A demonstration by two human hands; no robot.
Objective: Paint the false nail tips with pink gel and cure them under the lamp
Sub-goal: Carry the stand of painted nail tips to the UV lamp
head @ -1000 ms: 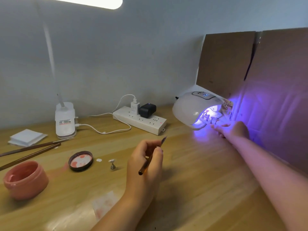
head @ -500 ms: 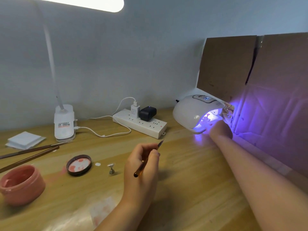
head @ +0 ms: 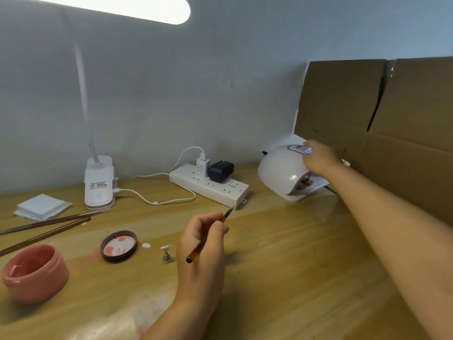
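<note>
My single view comes from a wide-angle camera worn on the person's head, looking forward and down across the wooden table [head: 282,253] toward the grey wall [head: 220,82] behind it. It sits close: both forearms enter from the bottom edge, the left hand [head: 201,244] near centre frame, the right hand [head: 318,157] reaching to the curing lamp [head: 282,173] at right. The desk lamp [head: 99,182] head cuts across the top edge, and straight lines bow toward the borders. I have no second view to compare, so no overlap exists.
</note>
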